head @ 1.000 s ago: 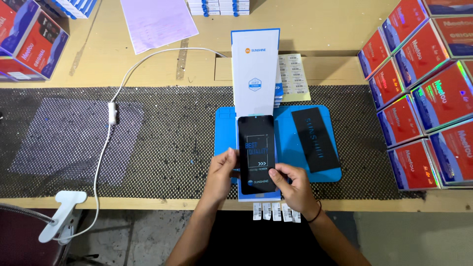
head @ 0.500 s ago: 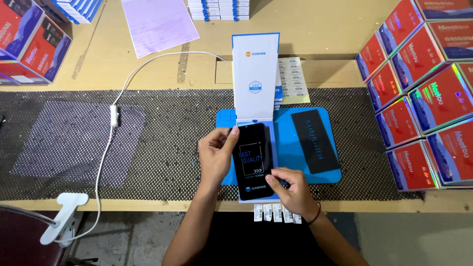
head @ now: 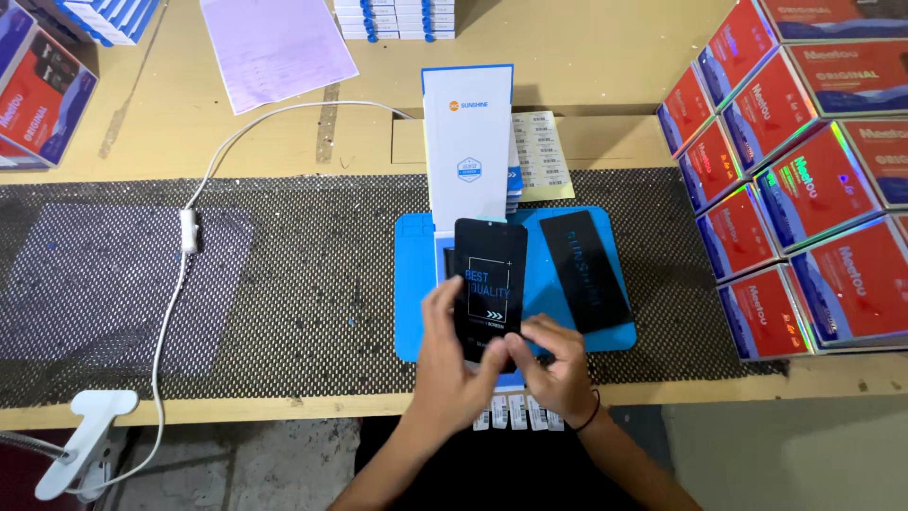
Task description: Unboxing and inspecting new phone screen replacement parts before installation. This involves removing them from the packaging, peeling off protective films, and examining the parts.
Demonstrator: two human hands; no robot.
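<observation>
A black phone screen panel with pale blue and white print lies over a bright blue work mat. Beside it sits a second black panel. The white box has blue edges. Black mesh matting covers the tan bench. Boxes at one side are red and dark blue.

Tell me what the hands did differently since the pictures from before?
The left hand slid from the black screen panel's lower left up its side, then back down to the bottom edge. The right hand kept its hold at the bottom. The panel stayed over the blue mat; the second black panel and red boxes did not move.
</observation>
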